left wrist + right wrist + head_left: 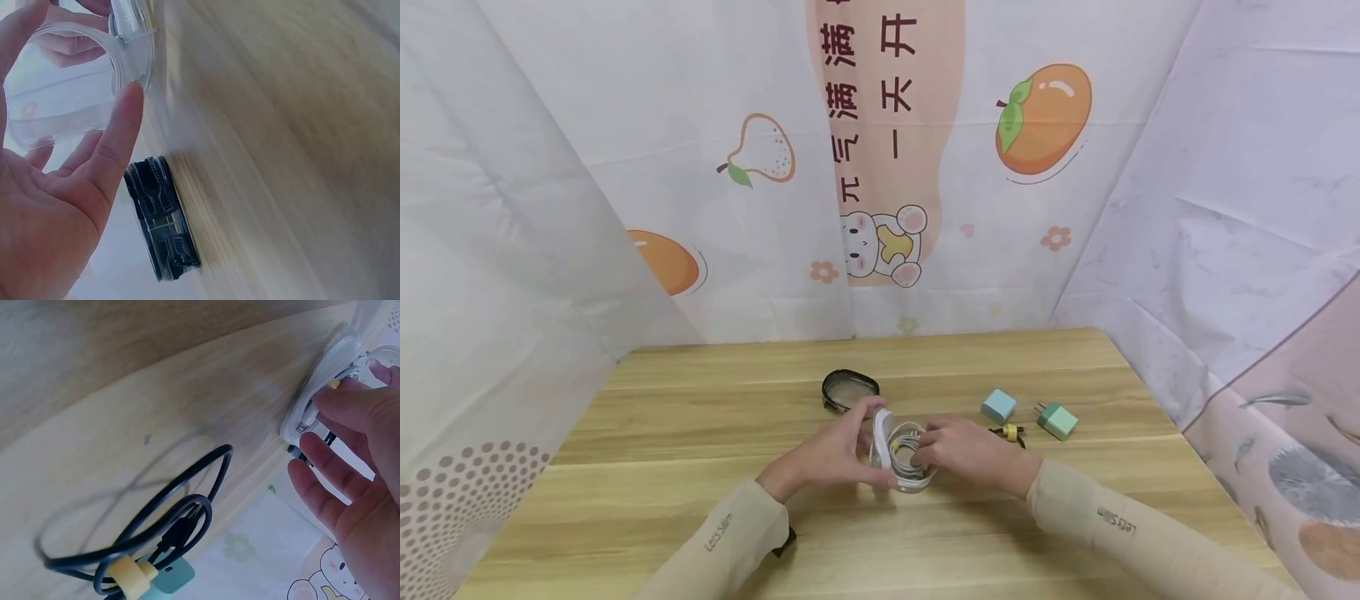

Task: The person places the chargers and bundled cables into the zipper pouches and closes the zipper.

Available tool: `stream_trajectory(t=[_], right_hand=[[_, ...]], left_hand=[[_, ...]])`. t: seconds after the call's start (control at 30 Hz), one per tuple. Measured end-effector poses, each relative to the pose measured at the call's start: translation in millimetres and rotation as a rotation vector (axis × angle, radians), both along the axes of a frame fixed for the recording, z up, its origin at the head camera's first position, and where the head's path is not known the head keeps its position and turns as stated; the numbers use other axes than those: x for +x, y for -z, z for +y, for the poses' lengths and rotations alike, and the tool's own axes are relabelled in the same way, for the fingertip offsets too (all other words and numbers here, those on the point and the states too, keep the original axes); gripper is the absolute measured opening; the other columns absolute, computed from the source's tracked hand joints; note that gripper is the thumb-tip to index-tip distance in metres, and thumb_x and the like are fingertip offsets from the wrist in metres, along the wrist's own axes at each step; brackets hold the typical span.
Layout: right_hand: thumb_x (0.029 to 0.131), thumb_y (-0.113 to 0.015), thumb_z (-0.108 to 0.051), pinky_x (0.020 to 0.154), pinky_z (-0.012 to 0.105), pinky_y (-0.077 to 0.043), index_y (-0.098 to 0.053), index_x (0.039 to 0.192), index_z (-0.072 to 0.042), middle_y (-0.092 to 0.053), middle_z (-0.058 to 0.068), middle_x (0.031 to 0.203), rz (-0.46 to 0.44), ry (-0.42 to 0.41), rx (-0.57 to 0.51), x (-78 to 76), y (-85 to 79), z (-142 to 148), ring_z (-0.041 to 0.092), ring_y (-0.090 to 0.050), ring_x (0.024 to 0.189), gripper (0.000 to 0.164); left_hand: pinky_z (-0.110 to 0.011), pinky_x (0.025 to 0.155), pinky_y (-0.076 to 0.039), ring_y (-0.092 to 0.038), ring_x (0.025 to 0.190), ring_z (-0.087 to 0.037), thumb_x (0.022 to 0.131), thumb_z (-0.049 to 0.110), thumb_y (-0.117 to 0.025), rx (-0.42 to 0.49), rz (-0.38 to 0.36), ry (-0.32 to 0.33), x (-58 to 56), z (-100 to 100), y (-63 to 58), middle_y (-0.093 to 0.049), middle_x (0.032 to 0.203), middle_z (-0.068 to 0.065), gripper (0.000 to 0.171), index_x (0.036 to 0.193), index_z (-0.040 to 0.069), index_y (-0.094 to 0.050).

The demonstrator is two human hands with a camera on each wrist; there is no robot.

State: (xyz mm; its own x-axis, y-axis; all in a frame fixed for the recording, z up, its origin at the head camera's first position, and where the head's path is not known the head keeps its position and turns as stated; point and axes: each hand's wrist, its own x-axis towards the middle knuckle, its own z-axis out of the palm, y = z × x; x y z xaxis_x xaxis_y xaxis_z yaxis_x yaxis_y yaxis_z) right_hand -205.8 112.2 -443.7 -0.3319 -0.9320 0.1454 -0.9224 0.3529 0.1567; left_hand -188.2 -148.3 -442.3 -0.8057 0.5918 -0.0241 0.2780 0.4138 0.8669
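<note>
My left hand (838,454) grips a clear case with white trim (882,433), its thumb and fingers spread around the case's side. In the left wrist view the transparent wall of the case (59,122) shows between thumb and fingers. Inside the opened case lies a coiled white cable (901,446) with a bit of yellow on it. My right hand (962,450) reaches into the opening and pinches the cable between thumb and index finger, its other fingers loosely bent in the right wrist view. The fingertips are partly hidden there.
Behind the left hand stands a black-trimmed clear case (850,390) with a zip. To the right lie a blue charger block (998,406), a green charger (1057,421) with prongs, and a black cable (215,469) bundled with a yellow tie (130,575). Printed curtains surround the wooden table (700,433).
</note>
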Motion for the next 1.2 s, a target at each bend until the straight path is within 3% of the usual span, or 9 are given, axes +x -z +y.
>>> stream_trajectory(t=[0.23, 0.47, 0.63, 1.2], right_hand=[[0.085, -0.080, -0.013, 0.077, 0.024, -0.050, -0.079, 0.102, -0.023, -0.075, -0.009, 0.096, -0.003, 0.010, 0.018, 0.4, -2.7, -0.8, 0.010, -0.059, 0.086, 0.019], [0.086, -0.081, -0.015, 0.077, 0.024, -0.049, -0.079, 0.101, -0.023, -0.075, -0.011, 0.095, -0.041, 0.035, 0.021, 0.3, -1.8, -2.1, 0.009, -0.058, 0.085, 0.017], [0.085, -0.082, -0.015, 0.076, 0.024, -0.050, -0.078, 0.100, -0.022, -0.075, -0.010, 0.095, -0.052, 0.035, 0.012, -0.1, -2.3, -1.5, 0.010, -0.058, 0.085, 0.018], [0.093, -0.074, -0.015, 0.088, 0.030, -0.054, -0.075, 0.109, -0.017, -0.073, -0.006, 0.107, -0.089, -0.010, -0.092, -2.6, -1.2, 5.0, 0.014, -0.064, 0.100, 0.016]], left_hand=[[-0.041, 0.088, -0.056, -0.063, 0.105, -0.017, 0.074, 0.036, -0.092, -0.001, 0.012, -0.008, 0.5, 1.9, -4.2, -0.048, 0.137, -0.009, 0.109, 0.156, 0.015, -0.023], [-0.041, 0.099, -0.050, -0.061, 0.119, -0.022, 0.075, 0.037, -0.092, -0.032, 0.021, 0.000, 0.8, 2.5, -5.0, -0.042, 0.147, -0.009, 0.109, 0.156, 0.016, -0.022], [-0.043, 0.100, -0.050, -0.060, 0.123, -0.027, 0.076, 0.039, -0.091, -0.041, 0.025, 0.003, 0.9, 3.1, -4.4, -0.039, 0.150, -0.009, 0.108, 0.156, 0.017, -0.022], [-0.044, 0.094, -0.053, -0.062, 0.111, -0.020, 0.075, 0.036, -0.092, -0.017, -0.001, -0.005, -1.0, 1.2, -7.2, -0.038, 0.149, -0.011, 0.111, 0.158, 0.016, -0.020]])
